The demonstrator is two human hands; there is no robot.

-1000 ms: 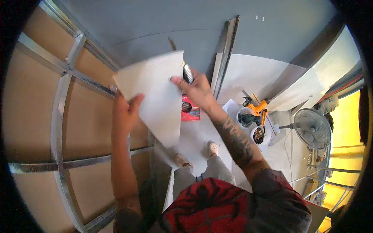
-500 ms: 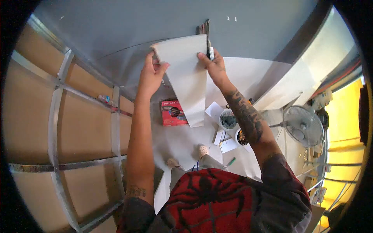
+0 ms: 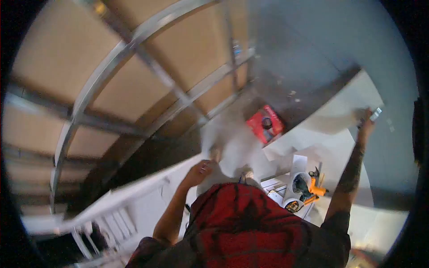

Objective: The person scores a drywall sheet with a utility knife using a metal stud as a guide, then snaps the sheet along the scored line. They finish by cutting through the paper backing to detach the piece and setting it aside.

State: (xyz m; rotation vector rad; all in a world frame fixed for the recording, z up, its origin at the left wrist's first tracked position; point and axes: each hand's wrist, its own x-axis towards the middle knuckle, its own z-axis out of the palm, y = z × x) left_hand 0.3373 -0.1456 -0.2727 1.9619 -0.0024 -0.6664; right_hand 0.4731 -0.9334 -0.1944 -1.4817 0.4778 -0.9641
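My right hand (image 3: pixel 365 127) is at the far right, its fingers closed round a light-handled tool (image 3: pixel 376 114). The same hand is against the edge of a long pale board (image 3: pixel 328 107), which slants from the upper right down towards the floor. My left hand (image 3: pixel 196 174) is low in the middle, away from the board, in front of my shirt. Its fingers are curled in, and what they may hold is too blurred to make out.
A red box (image 3: pixel 264 125) lies on the floor beyond my feet. Buckets (image 3: pixel 298 183) with orange tools (image 3: pixel 316 190) stand right of my feet. Metal framing (image 3: pixel 100 73) backed by brown panels fills the left. A grey wall (image 3: pixel 308 40) rises at the upper right.
My left hand has let go of the board and dropped towards my body. My right hand and the board have moved to the right. The view has turned, bringing more framing into sight.
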